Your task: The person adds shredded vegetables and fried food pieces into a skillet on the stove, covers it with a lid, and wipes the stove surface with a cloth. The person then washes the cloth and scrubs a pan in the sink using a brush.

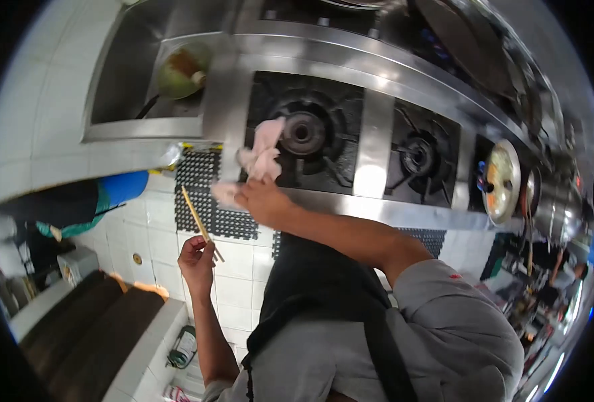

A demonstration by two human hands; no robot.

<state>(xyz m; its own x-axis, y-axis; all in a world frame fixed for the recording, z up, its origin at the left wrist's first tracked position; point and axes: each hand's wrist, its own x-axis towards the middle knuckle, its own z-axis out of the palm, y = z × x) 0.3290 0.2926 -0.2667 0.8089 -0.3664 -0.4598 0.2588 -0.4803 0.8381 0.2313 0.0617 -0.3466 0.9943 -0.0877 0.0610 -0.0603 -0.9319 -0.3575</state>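
Note:
My right hand (pixel 265 202) is closed on a pale pink cloth (pixel 265 151) at the front left edge of the stove. The cloth's upper part lies over the edge of the left burner (pixel 302 132), and another fold hangs beside my fingers. Lower and to the left, my left hand (pixel 198 258) pinches thin, pale yellow sticks (pixel 195 213) that look like a pair of chopsticks. They point up and left, away from the stove, above the tiled floor.
A steel sink (pixel 126 87) on the left holds a greenish bowl (pixel 182 72) with brown residue. Right of the second burner (pixel 418 155) sits a pan with food (pixel 502 181), near a steel pot (pixel 557 208). A black perforated mat (pixel 196 177) lies on the floor.

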